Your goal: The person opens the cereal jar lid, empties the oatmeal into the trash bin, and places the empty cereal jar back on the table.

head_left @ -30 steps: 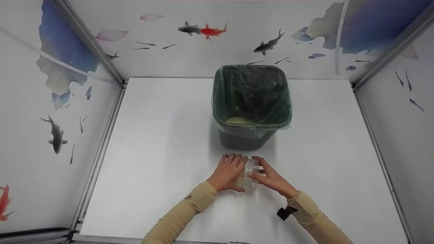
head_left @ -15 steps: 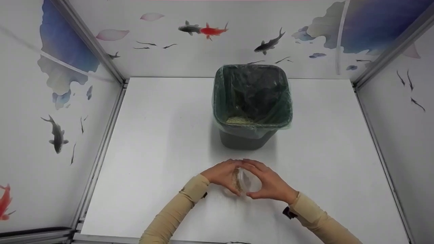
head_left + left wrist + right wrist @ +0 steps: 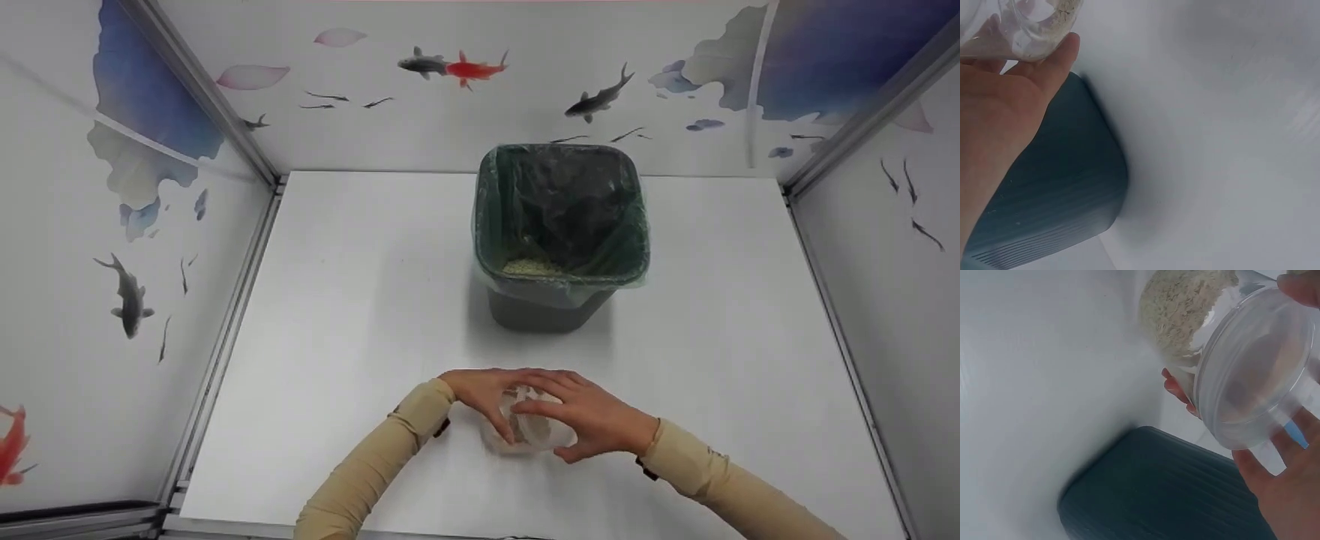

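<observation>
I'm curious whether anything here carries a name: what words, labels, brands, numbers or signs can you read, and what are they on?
No readable text in any view.
Clear container: no label or lettering on the parts that show.
Bin: no lettering on the sides that show.
Back wall: pictures such as fish, no writing.
Right sleeve: a dark mark, too small to tell whether it's writing.
</observation>
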{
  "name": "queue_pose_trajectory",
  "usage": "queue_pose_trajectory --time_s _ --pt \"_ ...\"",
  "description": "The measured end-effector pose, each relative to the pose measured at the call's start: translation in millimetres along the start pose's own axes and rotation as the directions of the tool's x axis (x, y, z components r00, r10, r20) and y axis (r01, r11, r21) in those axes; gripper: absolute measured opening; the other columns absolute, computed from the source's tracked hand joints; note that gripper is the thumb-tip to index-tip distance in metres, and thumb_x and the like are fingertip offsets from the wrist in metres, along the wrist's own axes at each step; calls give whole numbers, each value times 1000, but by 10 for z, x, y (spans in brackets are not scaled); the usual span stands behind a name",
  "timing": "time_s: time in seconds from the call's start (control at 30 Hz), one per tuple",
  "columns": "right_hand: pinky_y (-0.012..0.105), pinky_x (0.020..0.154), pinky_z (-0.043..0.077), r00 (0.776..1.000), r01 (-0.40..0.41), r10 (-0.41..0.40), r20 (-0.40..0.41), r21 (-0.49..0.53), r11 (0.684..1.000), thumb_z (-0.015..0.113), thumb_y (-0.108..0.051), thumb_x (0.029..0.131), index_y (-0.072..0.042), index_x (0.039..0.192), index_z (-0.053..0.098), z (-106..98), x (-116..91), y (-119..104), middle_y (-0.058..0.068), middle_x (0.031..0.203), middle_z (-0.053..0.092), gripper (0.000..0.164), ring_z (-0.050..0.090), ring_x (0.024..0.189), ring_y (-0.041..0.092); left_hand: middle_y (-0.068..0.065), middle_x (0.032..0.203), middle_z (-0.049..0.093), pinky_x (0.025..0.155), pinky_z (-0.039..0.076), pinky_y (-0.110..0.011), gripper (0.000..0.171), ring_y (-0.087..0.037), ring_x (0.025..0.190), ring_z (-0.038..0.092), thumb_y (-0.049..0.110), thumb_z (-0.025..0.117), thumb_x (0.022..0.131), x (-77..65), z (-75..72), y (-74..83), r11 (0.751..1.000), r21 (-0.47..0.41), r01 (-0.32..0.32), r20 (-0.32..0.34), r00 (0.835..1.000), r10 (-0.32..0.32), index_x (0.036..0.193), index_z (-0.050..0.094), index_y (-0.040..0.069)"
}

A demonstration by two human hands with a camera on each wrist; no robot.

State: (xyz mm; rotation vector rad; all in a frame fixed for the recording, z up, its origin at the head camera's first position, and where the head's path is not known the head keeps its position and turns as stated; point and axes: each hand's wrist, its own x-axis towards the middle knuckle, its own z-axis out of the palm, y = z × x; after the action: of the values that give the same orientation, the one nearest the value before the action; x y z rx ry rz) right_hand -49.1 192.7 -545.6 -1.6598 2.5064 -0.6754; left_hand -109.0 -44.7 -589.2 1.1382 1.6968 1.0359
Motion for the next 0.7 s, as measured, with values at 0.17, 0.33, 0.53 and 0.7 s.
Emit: queue_pose_trajectory --time_s 0.17,0.33,0.53,0.7 --pt "48 104 36 998 51 -51 45 11 999 86 -26 63 -30 140 47 -20 13 -8 9 149 35 87 33 135 23 -9 142 42 106 33 -31 98 -25 132 40 21 87 72 -20 11 -3 1000 4 9 31 999 -10 151 29 21" --pt "50 105 34 994 81 -85 69 52 995 86 -23 62 -30 140 47 -46 49 -34 8 151 31 87 30 137 22 -1 147 37 109 29 -31 101 -12 134 34 20 87 72 -36 -11 20 1000 5 2 71 997 -3 152 25 19" --pt "54 104 33 987 152 -154 43 43 987 87 -20 59 -27 141 47 -101 63 -43 10 150 34 91 29 139 23 7 151 32 110 27 -31 103 -6 135 30 23 86 72 -114 -36 -17 998 19 64 86 994 -65 153 24 17" --pt "53 103 32 992 123 -123 9 -17 992 84 -20 62 -27 143 45 -218 5 24 11 148 36 90 31 137 27 0 139 47 106 33 -32 94 -11 128 41 24 88 68 -333 -53 -182 983 68 173 -21 985 -172 146 37 11"
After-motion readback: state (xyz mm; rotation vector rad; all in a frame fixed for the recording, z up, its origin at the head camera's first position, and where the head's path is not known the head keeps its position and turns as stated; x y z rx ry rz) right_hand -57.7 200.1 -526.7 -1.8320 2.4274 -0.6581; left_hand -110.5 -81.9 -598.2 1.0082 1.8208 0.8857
